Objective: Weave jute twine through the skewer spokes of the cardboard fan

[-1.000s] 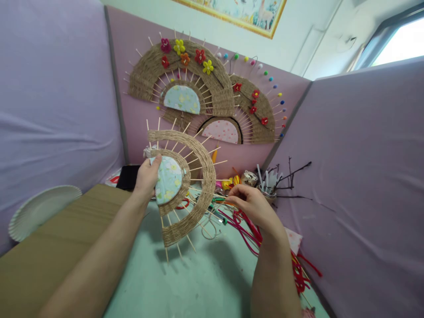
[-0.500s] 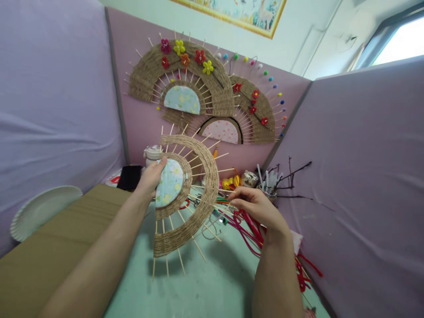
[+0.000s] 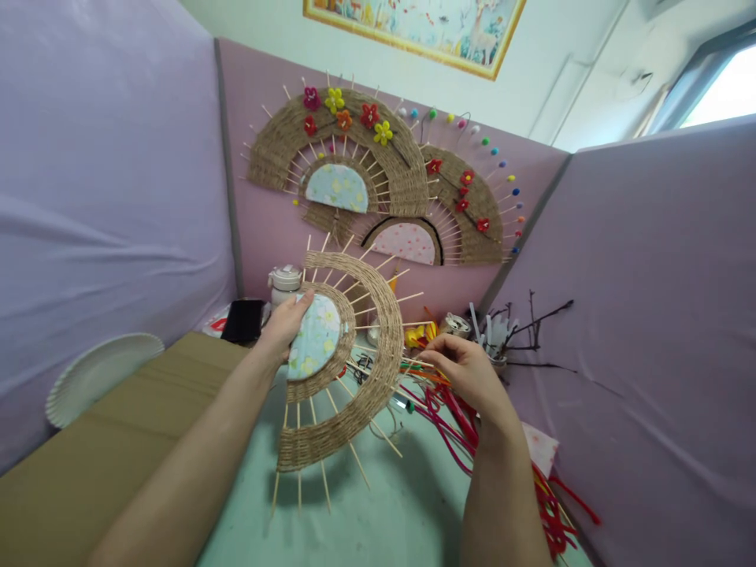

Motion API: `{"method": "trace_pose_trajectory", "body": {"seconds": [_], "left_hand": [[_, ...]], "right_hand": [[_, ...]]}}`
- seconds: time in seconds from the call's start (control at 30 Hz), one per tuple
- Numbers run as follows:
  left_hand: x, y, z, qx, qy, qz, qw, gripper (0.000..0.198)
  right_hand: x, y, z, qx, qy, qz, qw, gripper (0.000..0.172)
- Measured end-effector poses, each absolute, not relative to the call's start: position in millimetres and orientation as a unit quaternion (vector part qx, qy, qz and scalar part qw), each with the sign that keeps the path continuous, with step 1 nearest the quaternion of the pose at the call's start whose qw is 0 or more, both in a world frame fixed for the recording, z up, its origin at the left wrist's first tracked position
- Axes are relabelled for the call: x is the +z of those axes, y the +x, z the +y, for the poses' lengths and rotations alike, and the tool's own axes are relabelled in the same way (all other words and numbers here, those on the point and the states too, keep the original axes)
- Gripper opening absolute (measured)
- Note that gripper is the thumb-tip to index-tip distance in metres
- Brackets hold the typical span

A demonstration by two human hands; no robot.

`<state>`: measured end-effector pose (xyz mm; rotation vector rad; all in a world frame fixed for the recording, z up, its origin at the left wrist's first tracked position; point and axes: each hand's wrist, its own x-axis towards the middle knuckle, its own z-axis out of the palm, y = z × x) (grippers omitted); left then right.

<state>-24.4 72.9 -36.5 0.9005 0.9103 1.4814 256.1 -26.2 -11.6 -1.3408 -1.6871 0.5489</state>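
Note:
My left hand (image 3: 287, 327) grips a half-round woven fan (image 3: 387, 346) by its flower-printed cloth centre (image 3: 317, 335), thumb on the front. The fan is held up on its side above the table. Thin wooden sticks radiate from the centre through an inner and an outer band of brown twine, their tips bare. At the fan's right edge, my right hand (image 3: 457, 364) is closed in a pinch beside the stick ends. A thin strand of twine (image 3: 394, 421) hangs in a loose curl below, and its upper end seems to run to those fingertips.
Two finished fans (image 3: 407, 185) with felt-like flowers hang on the pink partition. Red pipe cleaners (image 3: 454, 409) lie to the right, below a cup of dark twigs (image 3: 499, 362). A brown board (image 3: 194, 370), white scalloped plate (image 3: 106, 370), black phone (image 3: 244, 319) and white jar (image 3: 285, 279) are left.
The view has shifted, so everything sits a little lower and further right. The fan stays in my left hand; my right hand remains pinched at its outer edge.

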Motion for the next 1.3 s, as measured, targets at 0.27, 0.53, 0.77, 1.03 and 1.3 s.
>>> {"method": "trace_pose_trajectory", "body": {"seconds": [0.27, 0.53, 0.77, 1.03, 1.3], "left_hand": [[-40.6, -27.5, 73.6, 0.603, 0.446, 0.415, 0.515, 0.041], [-46.1, -34.1, 77.7, 0.560, 0.505, 0.450, 0.477, 0.051], [-41.9, -31.7, 71.3, 0.519, 0.523, 0.425, 0.526, 0.045], [-39.5, -33.3, 71.0, 0.509, 0.491, 0.403, 0.581, 0.040], [-37.0, -31.1, 67.6, 0.496, 0.473, 0.379, 0.621, 0.029]], "right_hand": [[-8.8, 254.2, -29.4, 0.187, -0.548, -0.696, 0.426, 0.017], [-4.4, 260.1, -43.4, 0.187, -0.541, -0.719, 0.396, 0.008], [-6.9, 269.8, -40.6, 0.223, -0.518, -0.709, 0.423, 0.011], [-10.1, 266.3, -29.6, 0.228, -0.492, -0.697, 0.469, 0.013], [-16.5, 260.3, -22.3, 0.221, -0.516, -0.663, 0.495, 0.025]]}}
